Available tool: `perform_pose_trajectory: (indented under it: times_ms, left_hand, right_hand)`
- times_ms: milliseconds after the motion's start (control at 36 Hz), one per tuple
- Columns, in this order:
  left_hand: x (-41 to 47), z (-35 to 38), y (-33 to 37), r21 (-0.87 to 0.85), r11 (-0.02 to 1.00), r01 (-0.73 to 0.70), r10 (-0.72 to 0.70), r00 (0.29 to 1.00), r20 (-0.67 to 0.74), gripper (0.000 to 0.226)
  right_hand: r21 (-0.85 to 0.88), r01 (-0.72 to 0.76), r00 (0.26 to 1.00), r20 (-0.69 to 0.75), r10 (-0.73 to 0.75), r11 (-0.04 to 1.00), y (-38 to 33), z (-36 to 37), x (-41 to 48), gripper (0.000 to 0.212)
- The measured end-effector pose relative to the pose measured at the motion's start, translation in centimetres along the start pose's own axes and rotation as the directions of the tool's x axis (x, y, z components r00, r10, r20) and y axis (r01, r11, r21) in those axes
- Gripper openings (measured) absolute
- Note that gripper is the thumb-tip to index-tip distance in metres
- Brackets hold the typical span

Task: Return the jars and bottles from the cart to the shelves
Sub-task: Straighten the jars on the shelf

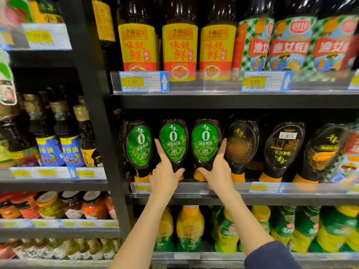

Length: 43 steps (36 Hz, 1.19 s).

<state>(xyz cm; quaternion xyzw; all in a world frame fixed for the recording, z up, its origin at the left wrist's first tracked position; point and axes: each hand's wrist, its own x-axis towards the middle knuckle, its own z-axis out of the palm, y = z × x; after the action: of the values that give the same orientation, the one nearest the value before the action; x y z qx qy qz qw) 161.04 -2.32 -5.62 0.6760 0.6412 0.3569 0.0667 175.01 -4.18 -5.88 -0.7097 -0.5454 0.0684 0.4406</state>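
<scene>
**Mia:** Which bottles is the person putting back?

**Tom:** Start on the left. The left hand [165, 174] is wrapped round the low, thin part of a dark upside-down squeeze bottle with a green oval label [173, 145]. One finger points up along the bottle's left side.

**Mia:** And next to it?

**Tom:** The right hand [215, 171] grasps a second dark squeeze bottle with the same green label [205, 144] the same way, with a finger up its right side. The two bottles are just beside each other, both standing tall on their orange caps [200, 176].

**Mia:** Where are they?

**Tom:** On the middle black metal shelf [252, 199], at the front, behind the clear plastic price rail [194, 188]. A third green-label bottle [138, 146] stands alone at their left. Dark bottles with gold labels [241, 146] stand at their right.

**Mia:** So what matters for the next move?

**Tom:** Each bottle is straight ahead of its own hand, and its long side runs up and down. It looks like they only need a small push straight back and a little turn to face front. Then both hands can let go.

**Mia:** Anything to watch?

**Tom:** They are fat on top and thin at the bottom. They may tip if nudged sideways.
</scene>
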Motion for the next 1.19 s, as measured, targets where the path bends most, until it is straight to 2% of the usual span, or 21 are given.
perform_pose_trajectory:
  times_ms: [194, 361, 556, 667, 778, 917, 1028, 1195]
  left_hand:
    - [0.4, -2.5, -1.2, 0.002, 0.999, -0.052, 0.051, 0.984, 0.171, 0.109]
    - [-0.7, -5.6, -1.6, -0.020, 0.991, -0.131, 0.131, 0.941, 0.313, 0.070]
    - [-2.2, -9.7, -3.8, -0.083, 0.965, -0.247, 0.256, 0.840, 0.478, 0.069]
    - [-3.6, -12.7, -5.3, -0.017, 0.938, -0.347, 0.300, 0.785, 0.542, 0.066]
    - [-5.4, -16.4, -7.7, 0.086, 0.886, -0.456, 0.328, 0.748, 0.577, 0.059]
    - [-7.8, -21.7, -13.1, 0.192, 0.866, -0.461, 0.273, 0.759, 0.591, 0.060]
    - [-9.8, -26.2, -18.7, 0.306, 0.839, -0.449, 0.210, 0.787, 0.580, 0.064]
    - [-12.3, -32.9, -26.3, 0.439, 0.830, -0.345, 0.056, 0.833, 0.550, 0.060]
  right_hand:
    - [-0.153, -0.006, 0.988, 0.151, 0.029, 0.988, -0.4, -2.5, -0.8, 0.098]
    - [-0.343, 0.082, 0.960, 0.281, 0.019, 0.936, -1.4, -4.7, -3.0, 0.057]
    - [-0.447, 0.199, 0.880, 0.473, 0.042, 0.872, -3.7, -6.1, -5.9, 0.069]
    - [-0.461, 0.236, 0.829, 0.555, 0.070, 0.855, -5.6, -6.2, -8.0, 0.062]
    - [-0.475, 0.308, 0.780, 0.623, 0.068, 0.824, -8.4, -5.5, -10.8, 0.072]
    - [-0.490, 0.393, 0.752, 0.658, 0.035, 0.778, -12.7, -2.8, -15.0, 0.068]
    - [-0.433, 0.460, 0.706, 0.708, -0.024, 0.775, -16.8, 0.1, -18.7, 0.065]
    - [-0.337, 0.592, 0.624, 0.767, -0.151, 0.732, -23.5, 5.3, -22.6, 0.052]
